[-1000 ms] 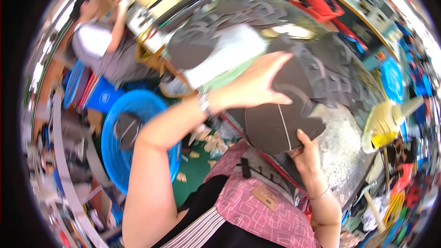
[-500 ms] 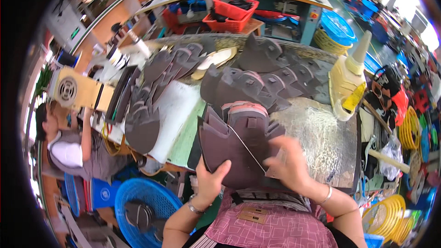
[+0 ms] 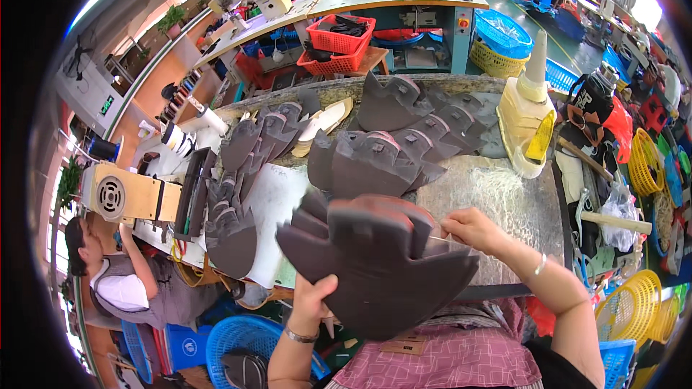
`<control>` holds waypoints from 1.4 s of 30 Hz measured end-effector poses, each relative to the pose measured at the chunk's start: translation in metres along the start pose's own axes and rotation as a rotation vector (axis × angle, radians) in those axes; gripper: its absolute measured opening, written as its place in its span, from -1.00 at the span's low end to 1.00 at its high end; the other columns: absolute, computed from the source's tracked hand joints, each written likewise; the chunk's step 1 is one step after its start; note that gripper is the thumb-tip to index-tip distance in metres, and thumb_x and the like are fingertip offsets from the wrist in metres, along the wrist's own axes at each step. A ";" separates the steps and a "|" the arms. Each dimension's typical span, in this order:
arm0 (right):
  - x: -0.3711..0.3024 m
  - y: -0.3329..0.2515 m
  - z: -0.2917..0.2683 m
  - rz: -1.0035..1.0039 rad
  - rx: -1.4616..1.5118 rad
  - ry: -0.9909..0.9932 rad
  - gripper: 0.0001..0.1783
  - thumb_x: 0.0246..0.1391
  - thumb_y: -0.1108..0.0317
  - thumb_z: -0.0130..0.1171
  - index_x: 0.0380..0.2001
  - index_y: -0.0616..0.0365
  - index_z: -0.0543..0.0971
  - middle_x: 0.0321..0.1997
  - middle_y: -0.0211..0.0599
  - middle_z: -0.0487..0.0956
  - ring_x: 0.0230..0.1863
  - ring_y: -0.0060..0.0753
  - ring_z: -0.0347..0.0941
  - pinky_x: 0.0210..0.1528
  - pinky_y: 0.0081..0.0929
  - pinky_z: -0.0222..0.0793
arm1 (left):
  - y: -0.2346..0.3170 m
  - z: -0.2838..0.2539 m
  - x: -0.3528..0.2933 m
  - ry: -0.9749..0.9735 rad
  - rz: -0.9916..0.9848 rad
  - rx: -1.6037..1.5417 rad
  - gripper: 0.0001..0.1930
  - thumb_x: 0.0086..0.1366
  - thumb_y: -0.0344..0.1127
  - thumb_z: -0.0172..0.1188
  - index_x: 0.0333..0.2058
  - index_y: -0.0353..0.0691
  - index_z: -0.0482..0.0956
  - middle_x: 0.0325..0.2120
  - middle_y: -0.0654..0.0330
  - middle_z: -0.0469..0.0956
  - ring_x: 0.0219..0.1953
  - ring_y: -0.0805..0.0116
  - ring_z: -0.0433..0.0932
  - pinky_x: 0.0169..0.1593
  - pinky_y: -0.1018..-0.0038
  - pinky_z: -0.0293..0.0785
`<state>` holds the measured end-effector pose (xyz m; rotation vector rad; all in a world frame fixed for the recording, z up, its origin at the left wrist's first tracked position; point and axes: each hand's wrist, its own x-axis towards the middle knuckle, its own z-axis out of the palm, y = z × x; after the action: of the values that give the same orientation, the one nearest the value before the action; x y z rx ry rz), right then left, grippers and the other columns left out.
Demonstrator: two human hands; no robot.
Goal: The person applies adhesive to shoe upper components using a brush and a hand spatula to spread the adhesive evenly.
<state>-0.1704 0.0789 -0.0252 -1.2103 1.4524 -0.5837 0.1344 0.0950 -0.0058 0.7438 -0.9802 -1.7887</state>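
A thick bundle of dark brown shoe-upper pieces [image 3: 382,266] with reddish edges is held tilted over the near edge of the bench, somewhat blurred. My left hand [image 3: 311,302] grips its lower left side, thumb on top and fingers hidden beneath. To the right of the bundle, my right hand [image 3: 472,230] is closed in a pinch on a thin pale band [image 3: 450,243] that stretches to the bundle's edge. Beyond my hands lie more dark upper pieces [image 3: 367,166] in overlapping rows, and another row [image 3: 232,238] runs along the left.
A cream glue bottle [image 3: 525,122] stands at the bench's right, near a wooden-handled tool [image 3: 616,222]. A worn board [image 3: 497,187] lies under my right forearm's far side. A blue basket [image 3: 238,335] is low left; a co-worker [image 3: 137,281] sits at a machine [image 3: 126,194].
The bundle has turned and tipped, its reddish edges now facing right. My right hand has moved up and right, drawing the band away from the bundle's face. The head view has shifted.
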 end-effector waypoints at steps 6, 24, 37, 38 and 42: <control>0.027 -0.070 -0.008 -0.379 0.084 0.251 -0.69 0.05 0.22 0.00 -0.58 0.23 0.52 -0.74 -0.44 0.36 -0.65 -0.63 0.25 -0.58 -0.59 0.16 | -0.009 -0.042 0.033 -0.335 -0.417 0.360 -0.38 -0.09 -0.53 0.24 0.02 -0.33 0.26 -0.12 0.12 0.43 -0.11 0.28 0.45 -0.04 0.42 0.38; 0.260 -0.113 -0.096 -0.415 -0.255 0.818 -0.62 -0.22 0.17 0.27 -0.39 0.25 0.51 -0.45 -0.17 0.54 -0.41 -0.21 0.49 -0.35 -0.33 0.36 | 0.026 -0.137 0.240 0.356 -0.057 0.841 -0.13 -0.01 -0.25 0.31 0.17 -0.33 -0.05 0.00 -0.06 0.28 0.01 0.24 0.34 0.01 0.41 0.30; 0.193 -0.073 -0.073 -0.226 -0.675 0.434 -0.49 -0.23 -0.08 0.20 -0.43 0.20 0.55 -0.43 -0.09 0.55 -0.37 -0.09 0.50 -0.27 -0.24 0.39 | 0.046 -0.118 0.270 -0.187 -0.389 0.217 -0.59 0.03 -0.35 0.27 -0.13 -0.37 0.44 -0.23 0.16 0.51 -0.21 0.43 0.49 -0.10 0.50 0.38; 0.195 -0.080 -0.055 -0.095 -0.544 0.180 -0.47 -0.22 -0.11 0.18 -0.43 0.21 0.57 -0.51 -0.13 0.55 -0.46 -0.21 0.51 -0.35 -0.33 0.40 | 0.044 -0.115 0.266 -0.209 -0.407 0.226 -0.59 0.03 -0.37 0.26 -0.13 -0.37 0.43 -0.21 0.16 0.51 -0.20 0.40 0.49 -0.08 0.51 0.36; 0.206 -0.079 -0.032 -0.146 -0.289 0.082 -0.41 -0.11 -0.12 0.07 -0.40 0.31 0.52 -0.58 -0.22 0.49 -0.63 -0.46 0.44 -0.60 -0.53 0.33 | 0.019 -0.100 0.254 -0.148 0.019 0.757 -0.59 0.01 -0.48 0.20 -0.10 -0.35 0.41 -0.25 0.17 0.50 -0.28 0.44 0.44 -0.16 0.52 0.38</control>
<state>-0.1459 -0.1425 -0.0356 -1.5441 1.5648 -0.5394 0.1272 -0.1741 -0.0564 1.0537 -1.7947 -1.4495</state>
